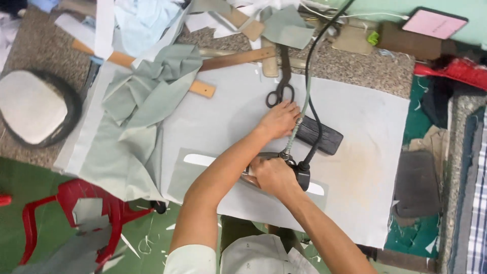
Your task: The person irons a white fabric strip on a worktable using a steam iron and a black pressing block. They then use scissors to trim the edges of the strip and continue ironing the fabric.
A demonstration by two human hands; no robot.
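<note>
Here, a steam iron (276, 170) is gripped by the right hand (275, 176), whose fingers are clenched around the handle at the middle of the pale grey pressing cloth (365, 152) that covers the surface. The iron is set on a narrow grey-green fabric strip (203, 175), on which a long white template (199, 160) is laid; one rounded end of the template is seen left of the arms and the other just right of the iron. A black cord (310, 96) and a braided hose are led from the back of the iron up and away toward the top edge of the view. The left hand (279, 120) is laid flat on the cloth above the iron, its fingers spread and released, holding nothing; the fingertips are just beside the handles of a pair of large scissors (282, 83). A dark rectangular iron rest (319, 136) is placed just right of the left hand, under the cord. A crumpled heap of grey-green fabric (147, 101) is piled at the left of the cloth, partly over a wooden ruler (203, 89). A pink-screened tablet (434, 24) is propped at the far right corner. On the green floor at lower left, a red plastic stool (66, 203) is seen with fabric scraps on it.
</note>
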